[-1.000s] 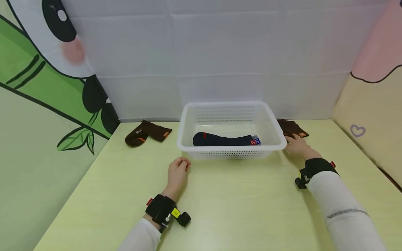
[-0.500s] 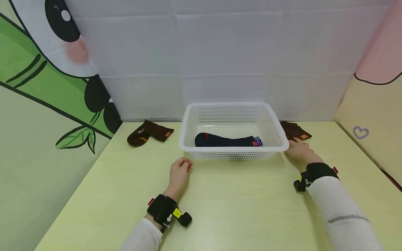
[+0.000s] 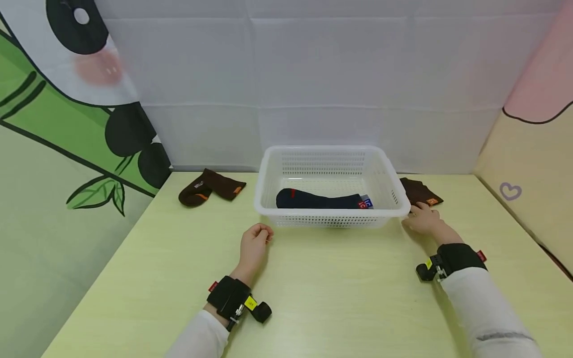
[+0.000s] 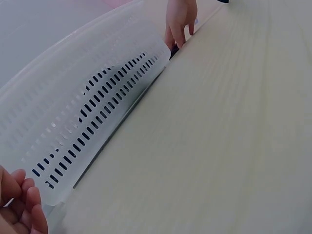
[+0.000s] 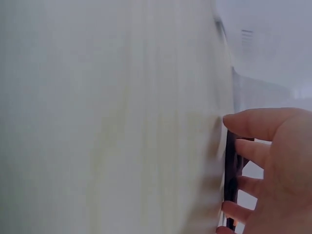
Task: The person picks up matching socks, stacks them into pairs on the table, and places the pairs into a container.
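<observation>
My right hand reaches to the right of the white basket, with its fingertips at the near edge of a brown sock with an orange mark. In the right wrist view its fingers are spread apart, and the dark sock shows beneath them. My left hand rests on the table by the basket's front left corner, fingers loosely curled and holding nothing. Inside the basket lies a navy sock with a red stripe and small red and blue tags at its cuff.
Another brown sock, bent over with orange marks, lies left of the basket on the pale wooden table. A white wall sheet rises behind the table's back edge, and printed panels stand at both sides.
The brown sock on the right has slid slightly toward me, along with my right hand. My left hand stays by the basket. The head view shifts a little.
</observation>
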